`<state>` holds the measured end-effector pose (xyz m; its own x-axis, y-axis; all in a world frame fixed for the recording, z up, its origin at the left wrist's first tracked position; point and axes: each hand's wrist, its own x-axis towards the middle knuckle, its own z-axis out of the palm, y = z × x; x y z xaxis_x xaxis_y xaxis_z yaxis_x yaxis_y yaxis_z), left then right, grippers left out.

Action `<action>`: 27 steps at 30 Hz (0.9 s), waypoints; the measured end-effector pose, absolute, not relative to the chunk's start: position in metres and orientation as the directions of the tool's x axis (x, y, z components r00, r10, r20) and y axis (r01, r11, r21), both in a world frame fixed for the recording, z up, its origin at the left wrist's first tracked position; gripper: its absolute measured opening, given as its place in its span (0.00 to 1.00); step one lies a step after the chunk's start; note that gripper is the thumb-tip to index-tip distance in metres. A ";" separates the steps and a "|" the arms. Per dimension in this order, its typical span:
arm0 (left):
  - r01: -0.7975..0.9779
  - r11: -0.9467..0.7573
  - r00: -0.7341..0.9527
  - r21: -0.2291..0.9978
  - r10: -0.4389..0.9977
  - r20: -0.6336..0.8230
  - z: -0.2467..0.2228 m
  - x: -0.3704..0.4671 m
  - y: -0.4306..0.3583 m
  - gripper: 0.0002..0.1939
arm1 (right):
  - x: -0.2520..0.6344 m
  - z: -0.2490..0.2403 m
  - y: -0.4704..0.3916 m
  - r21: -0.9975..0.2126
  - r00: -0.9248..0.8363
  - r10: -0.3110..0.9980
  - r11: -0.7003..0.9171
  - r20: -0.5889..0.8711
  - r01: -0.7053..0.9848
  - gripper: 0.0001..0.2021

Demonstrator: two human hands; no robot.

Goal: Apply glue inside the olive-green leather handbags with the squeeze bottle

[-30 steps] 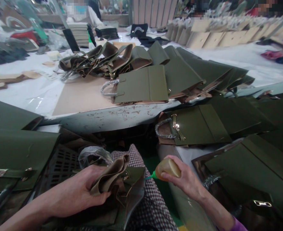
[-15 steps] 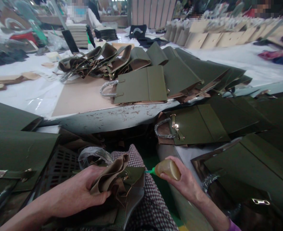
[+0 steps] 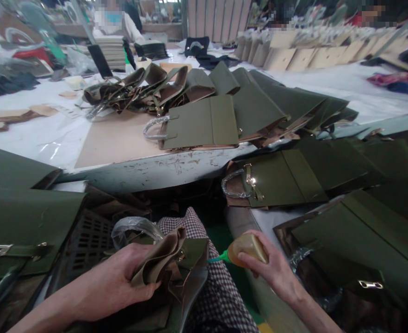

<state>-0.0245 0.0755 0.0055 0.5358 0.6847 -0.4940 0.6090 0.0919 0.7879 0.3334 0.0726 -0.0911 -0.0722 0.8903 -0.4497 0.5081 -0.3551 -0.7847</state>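
On my lap lies an olive-green handbag [image 3: 195, 252] with its brown lining folded up and a plastic-wrapped handle [image 3: 134, 226] behind. My left hand [image 3: 120, 282] pinches the folded brown lining [image 3: 164, 254] between thumb and fingers. In my right hand [image 3: 268, 261] is a squeeze bottle [image 3: 247, 249] of amber liquid, tilted with its nozzle to the left. The thin green nozzle [image 3: 219, 257] reaches the bag's right edge; whether its tip touches cannot be made out.
More green handbags lie on the table [image 3: 120, 138] ahead, on a surface to the right [image 3: 276, 180], and to the left [image 3: 27, 217]. A dark plastic crate [image 3: 89, 240] stands left of my knees. A masked person [image 3: 117, 27] is across the table.
The bottle's body has moved slightly right and down with my right hand, while its nozzle stays at the bag's edge. My left hand keeps its hold on the lining.
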 end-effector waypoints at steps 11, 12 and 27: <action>0.557 0.031 0.534 0.830 0.751 -0.387 -0.007 -0.020 0.045 0.07 | 0.331 -0.092 0.061 -0.810 -0.154 0.935 -0.187 -0.321 0.555 0.28; 0.546 0.037 0.542 0.837 0.747 -0.386 -0.007 -0.019 0.044 0.07 | 0.331 -0.093 0.060 -0.810 -0.151 0.939 -0.176 -0.308 0.559 0.28; 0.448 0.078 0.623 0.891 0.687 -0.374 -0.003 -0.005 0.040 0.09 | 0.315 -0.073 0.071 -0.745 -0.136 0.909 -0.229 -0.394 0.627 0.23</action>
